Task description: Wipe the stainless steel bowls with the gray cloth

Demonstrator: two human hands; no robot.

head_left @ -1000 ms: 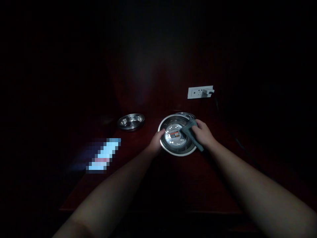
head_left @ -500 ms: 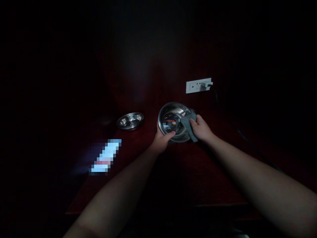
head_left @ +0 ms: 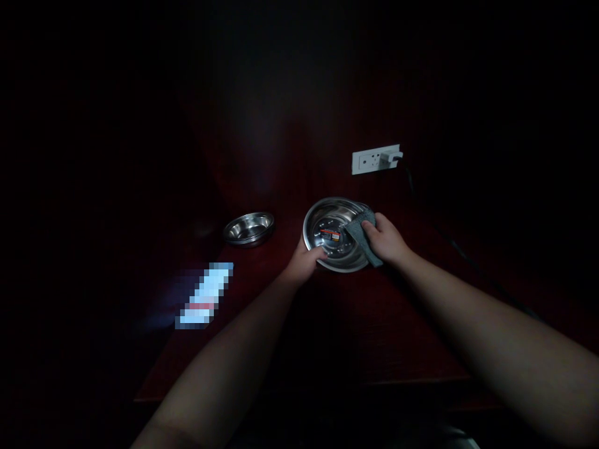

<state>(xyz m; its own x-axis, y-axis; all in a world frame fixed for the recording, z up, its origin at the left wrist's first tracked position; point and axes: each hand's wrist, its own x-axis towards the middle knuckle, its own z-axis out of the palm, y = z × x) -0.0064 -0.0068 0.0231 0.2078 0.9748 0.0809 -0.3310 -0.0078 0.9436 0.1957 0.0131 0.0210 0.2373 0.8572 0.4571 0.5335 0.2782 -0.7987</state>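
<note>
A shiny steel bowl (head_left: 344,252) is tilted toward me above the dark red table, with a small red, black and white label (head_left: 330,235) on its inner bottom. My left hand (head_left: 304,260) grips the bowl's left lower rim, thumb inside and fingers hidden behind. At the right rim, my right hand (head_left: 386,238) is closed on a grey-green cloth (head_left: 364,238), which lies over the rim and hangs down. Whether the right fingers also press the bowl from behind is hidden.
Left of the bowl, a stack of steel dishes (head_left: 249,229) sits on the table (head_left: 374,337). Nearer me lies a bright pixelated rectangle (head_left: 206,296). A wall socket (head_left: 377,159) with a plug is at the back, its dark cable (head_left: 461,249) running right. The surroundings are very dark.
The bowl has turned slightly and shifted a little right and down in view. My left hand has slid along its rim, and the cloth stays in my right hand.
</note>
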